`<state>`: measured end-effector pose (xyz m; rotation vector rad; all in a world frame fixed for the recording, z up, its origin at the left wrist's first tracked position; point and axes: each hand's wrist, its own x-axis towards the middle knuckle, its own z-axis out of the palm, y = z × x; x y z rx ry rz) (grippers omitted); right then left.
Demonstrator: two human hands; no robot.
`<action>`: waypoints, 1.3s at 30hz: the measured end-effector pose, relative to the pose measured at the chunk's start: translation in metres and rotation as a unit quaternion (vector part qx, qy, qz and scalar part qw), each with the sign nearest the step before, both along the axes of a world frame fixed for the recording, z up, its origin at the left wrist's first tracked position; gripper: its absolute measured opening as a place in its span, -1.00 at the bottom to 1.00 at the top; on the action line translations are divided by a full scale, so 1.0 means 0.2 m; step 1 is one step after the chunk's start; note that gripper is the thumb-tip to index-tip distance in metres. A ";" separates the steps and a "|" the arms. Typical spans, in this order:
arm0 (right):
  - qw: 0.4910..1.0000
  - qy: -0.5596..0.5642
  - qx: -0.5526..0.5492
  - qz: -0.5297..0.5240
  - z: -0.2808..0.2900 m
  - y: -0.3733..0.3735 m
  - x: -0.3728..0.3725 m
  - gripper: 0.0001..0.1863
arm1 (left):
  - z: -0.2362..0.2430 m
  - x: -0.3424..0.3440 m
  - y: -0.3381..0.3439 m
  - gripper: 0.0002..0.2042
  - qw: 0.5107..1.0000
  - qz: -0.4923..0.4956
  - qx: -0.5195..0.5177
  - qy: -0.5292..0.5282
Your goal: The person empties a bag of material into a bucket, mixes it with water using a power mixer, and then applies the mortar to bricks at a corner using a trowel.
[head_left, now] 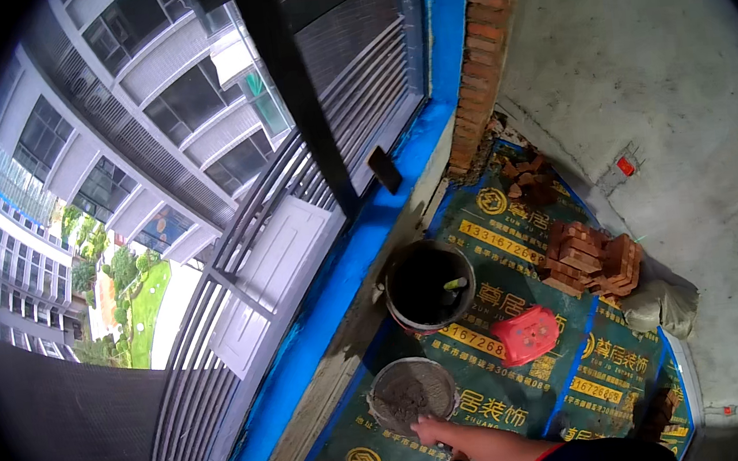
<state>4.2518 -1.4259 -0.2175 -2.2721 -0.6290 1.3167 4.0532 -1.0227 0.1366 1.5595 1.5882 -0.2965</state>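
Note:
My right hand (427, 431) reaches in from the lower right, its forearm bare below a dark sleeve with red trim. Its fingers are closed at the near rim of a bucket (442, 371) and appear to grip that rim; they are small and partly hidden. Grey wet mortar (403, 398) lies inside, heaped towards the left. Just beyond stands a larger black bucket (401, 312), with a tool whose grip is yellow-green (455, 284) leaning in it. My left hand is out of view.
A red plastic basin (526, 336) lies on the green printed floor sheet (483, 395). Stacked bricks (589, 255) and a plastic bag (663, 309) sit by the concrete wall (638, 71). Along the left runs a blue-coated window ledge (339, 291), with a phone-like dark slab (385, 170) standing there.

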 end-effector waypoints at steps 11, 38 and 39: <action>0.998 -0.035 -0.011 0.059 0.29 -2.44 0.04 -0.79 | -0.14 0.31 -1.43 -0.59 0.993 -0.007 -0.103 -0.065; 0.814 0.184 0.118 -0.539 1.05 -3.68 0.82 -0.79 | -0.38 1.01 -3.34 -0.78 0.956 -0.117 -0.243 -0.115; 0.837 0.169 0.112 -0.508 1.08 -3.64 0.82 -0.77 | -0.49 0.99 -3.35 -0.78 0.954 -0.163 -0.246 -0.056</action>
